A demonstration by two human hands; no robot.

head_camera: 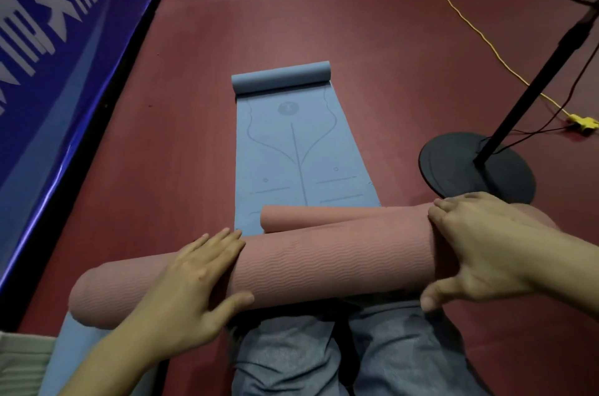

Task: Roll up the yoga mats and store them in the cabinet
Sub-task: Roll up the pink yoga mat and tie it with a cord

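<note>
Head view: left hand [191,279] lying flat-fingered on the pink mat roll [324,259], right hand [479,253] curling round it

My left hand [191,279] palm-down on pink mat roll [324,262], fingers [223,240] straight, slightly spread, thumb out along near side. My right hand [479,250] draped over roll's right part, fingers curled over far side, thumb hooked on near side. Both forearms reach in from bottom corners. Knees in jeans [324,353] below roll.
</note>
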